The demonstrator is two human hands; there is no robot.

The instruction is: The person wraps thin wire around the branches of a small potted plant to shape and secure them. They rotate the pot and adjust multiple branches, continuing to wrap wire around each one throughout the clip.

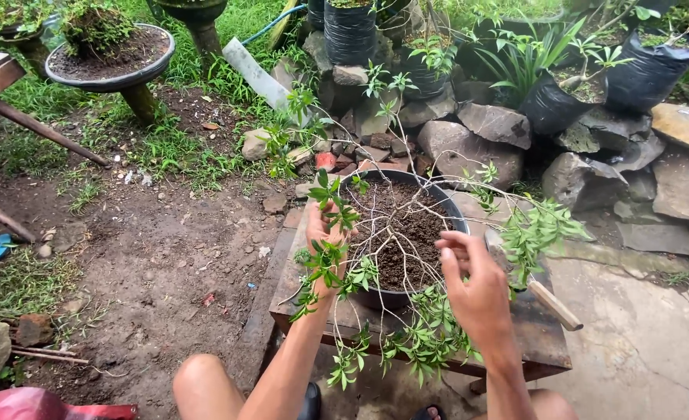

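Note:
A round black pot (455,215) full of dark soil stands on a low wooden stand (528,333). A small wired tree (403,233) grows from it, its thin pale branches drooping over the rim with green leaf tufts. My left hand (323,247) is at the pot's left rim, fingers closed around a leafy branch. My right hand (477,286) hovers at the near right rim, its fingers pinching a thin branch. A tool with a wooden handle (553,303) lies on the stand to the right of the pot.
Stacked rocks (494,124) and black plant bags (646,71) line the back. A shallow dish of soil on a post (113,62) stands at back left, a wooden bench leg (41,131) at left. My knees (203,384) are below.

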